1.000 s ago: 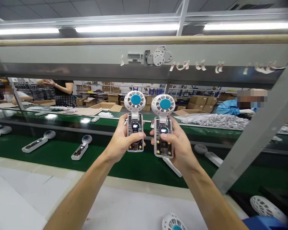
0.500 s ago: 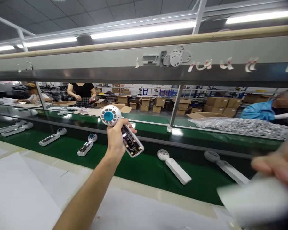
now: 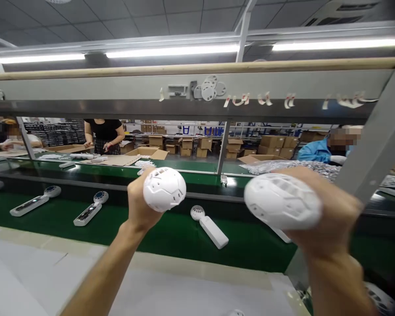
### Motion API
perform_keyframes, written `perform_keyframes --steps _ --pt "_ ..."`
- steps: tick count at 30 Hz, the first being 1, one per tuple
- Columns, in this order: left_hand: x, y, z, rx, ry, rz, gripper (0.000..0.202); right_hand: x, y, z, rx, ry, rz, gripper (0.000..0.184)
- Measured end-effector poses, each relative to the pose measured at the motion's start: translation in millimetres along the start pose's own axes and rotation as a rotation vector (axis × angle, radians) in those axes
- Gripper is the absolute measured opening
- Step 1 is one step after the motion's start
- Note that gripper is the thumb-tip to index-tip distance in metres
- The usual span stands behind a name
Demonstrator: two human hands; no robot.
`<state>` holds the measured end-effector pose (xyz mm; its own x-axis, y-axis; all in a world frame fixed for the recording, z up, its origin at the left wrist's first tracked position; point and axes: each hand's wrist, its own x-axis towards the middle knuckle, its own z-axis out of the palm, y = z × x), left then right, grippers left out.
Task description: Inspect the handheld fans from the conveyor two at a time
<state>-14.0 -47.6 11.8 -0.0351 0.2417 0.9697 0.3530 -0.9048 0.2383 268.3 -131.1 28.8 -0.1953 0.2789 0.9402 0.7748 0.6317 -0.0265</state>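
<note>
My left hand (image 3: 137, 202) is closed around a handheld fan, its round white vented head (image 3: 165, 189) turned towards me above the belt. The handle is hidden behind that head and my fingers. To the right, my right hand (image 3: 334, 215) grips a second handheld fan; its white head (image 3: 281, 202) is smeared by motion and looks larger, closer to me. Between the two hands a handheld fan (image 3: 213, 230) lies on the green conveyor belt (image 3: 171, 239), its white handle pointing to the lower right.
More fans (image 3: 88, 213) with exposed circuit boards lie on the belt at left. A grey metal post (image 3: 378, 131) rises close to my right hand. White sheets (image 3: 184, 285) cover the near bench. Across the line, a person in blue (image 3: 312, 151) sits beside bagged parts.
My left hand has turned its fan, so the board and blue centre no longer show. My right hand has risen and come inward with its fan. The view has swung right.
</note>
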Motion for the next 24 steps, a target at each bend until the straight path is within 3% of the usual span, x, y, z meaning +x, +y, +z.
perform_keyframes --steps 2,4,8,12,16,20,24 --pt "-1 -7 6.3 0.076 -0.055 0.051 0.014 9 5 10 -0.080 0.042 -0.092 0.013" --pt "-1 -13 8.6 0.127 -0.133 -0.010 0.017 11 12 25 -0.139 -0.027 -0.065 0.013" --pt "-4 -28 10.8 0.115 -0.382 -0.221 0.036 0 29 52 -0.221 -0.266 0.228 0.034" --pt "-16 -44 20.1 0.174 -0.518 -0.296 0.064 -15 48 73 -0.212 -0.376 0.468 0.069" --pt "-24 -52 28.7 0.257 -0.620 -0.295 0.058 -34 69 95 -0.136 -0.606 0.633 0.066" --pt "-29 -63 30.0 0.410 -0.823 -0.438 0.054 -58 91 115 -0.082 -0.866 0.732 0.076" --pt "-42 -88 31.6 0.499 -0.970 -0.531 0.063 -74 108 119 -0.052 -1.017 0.808 0.079"
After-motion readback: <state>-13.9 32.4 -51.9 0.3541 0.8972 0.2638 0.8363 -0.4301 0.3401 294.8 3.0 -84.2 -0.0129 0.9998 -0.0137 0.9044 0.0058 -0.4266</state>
